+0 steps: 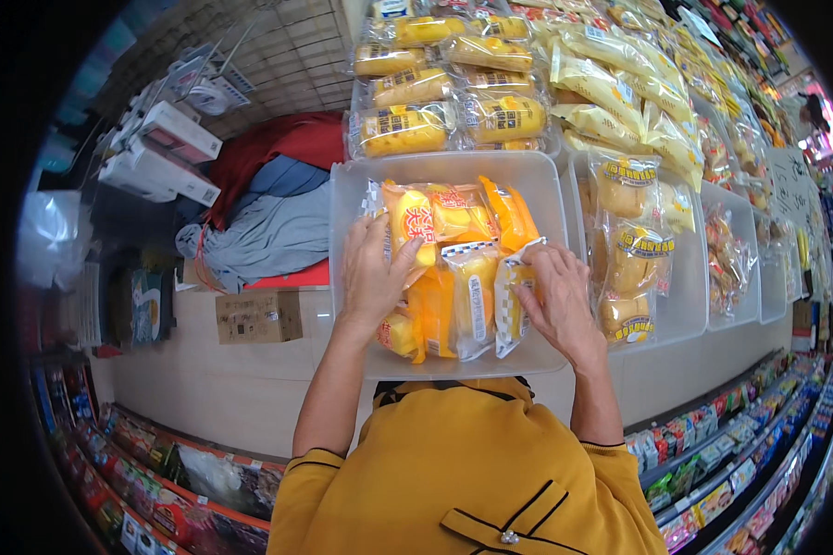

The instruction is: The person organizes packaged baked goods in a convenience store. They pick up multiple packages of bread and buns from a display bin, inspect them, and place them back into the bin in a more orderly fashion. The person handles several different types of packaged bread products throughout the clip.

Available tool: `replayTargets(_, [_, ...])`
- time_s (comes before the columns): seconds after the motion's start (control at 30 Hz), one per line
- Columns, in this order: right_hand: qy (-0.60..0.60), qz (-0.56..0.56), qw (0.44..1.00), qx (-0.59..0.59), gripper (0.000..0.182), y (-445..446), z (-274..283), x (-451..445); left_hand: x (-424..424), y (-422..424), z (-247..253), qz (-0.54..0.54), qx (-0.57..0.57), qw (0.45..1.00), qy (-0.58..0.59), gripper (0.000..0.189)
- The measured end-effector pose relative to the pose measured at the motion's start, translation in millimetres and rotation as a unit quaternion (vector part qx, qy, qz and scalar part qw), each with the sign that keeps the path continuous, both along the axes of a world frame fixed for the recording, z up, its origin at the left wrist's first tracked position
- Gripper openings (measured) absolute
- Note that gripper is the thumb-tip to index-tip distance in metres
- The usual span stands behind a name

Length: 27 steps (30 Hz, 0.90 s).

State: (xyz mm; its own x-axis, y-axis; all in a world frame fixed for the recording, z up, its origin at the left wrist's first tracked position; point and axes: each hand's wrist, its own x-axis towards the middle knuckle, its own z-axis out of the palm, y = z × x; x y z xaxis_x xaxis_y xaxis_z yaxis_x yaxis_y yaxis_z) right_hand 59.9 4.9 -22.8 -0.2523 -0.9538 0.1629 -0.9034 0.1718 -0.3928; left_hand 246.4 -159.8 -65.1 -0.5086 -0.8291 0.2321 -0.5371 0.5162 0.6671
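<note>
A translucent plastic bin (451, 164) sits before me with packaged snack cakes inside. My left hand (375, 270) lies over its left side, thumb on a yellow cake packet (415, 218) with red print. The left fingertips reach beside a checkered wrapper, partly hidden; whether they grip it is unclear. At the bin's right side, my right hand (562, 298) pinches the edge of a white checkered packet (510, 305). Directly left of that stands a similar clear-fronted packet (475, 298). Orange packets (436, 312) fill the lower left, and another orange packet (510, 211) leans at the upper right.
Bread packets (406, 128) are stacked behind the bin. To the right, another bin holds bread rolls in clear wrap (632, 253). A cardboard box (259, 317) and grey cloth (264, 225) lie left. Stocked shelves (729, 479) stand at the lower right, more shelves (194, 485) lower left.
</note>
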Motion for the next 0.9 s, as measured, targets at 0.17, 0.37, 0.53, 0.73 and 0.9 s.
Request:
replayTargets(0.17, [-0.03, -0.018, 0.998, 0.055, 0.038, -5.2, 5.0, 19.7, 2.2, 7.9, -0.7, -0.029, -0.125, 0.991, -0.027, 0.048])
replayTargets(0.37, [-0.032, -0.043, 0.998, 0.028, 0.032, -15.8, 8.1, 22.9, -6.2, 30.3, 4.9, -0.177, -0.135, 0.973, 0.054, 0.056])
replayTargets(0.53, [-0.08, -0.064, 0.995, 0.023, 0.028, -36.4, 15.3, 19.2, -11.3, 34.2, 16.0, -0.134, 0.046, 0.99, 0.026, 0.066])
replayTargets(0.73, [-0.227, -0.059, 0.971, 0.05, 0.03, -77.6, 4.4, 9.6, 29.9, 4.8, 27.3, -0.022, 0.436, 0.82, 0.371, 0.054])
replayTargets(0.9, [-0.034, 0.001, 0.983, 0.182, 0.051, -119.4, -22.0, 17.7, 61.8, -15.3, 30.4, 0.006, 0.524, 0.681, 0.512, 0.05])
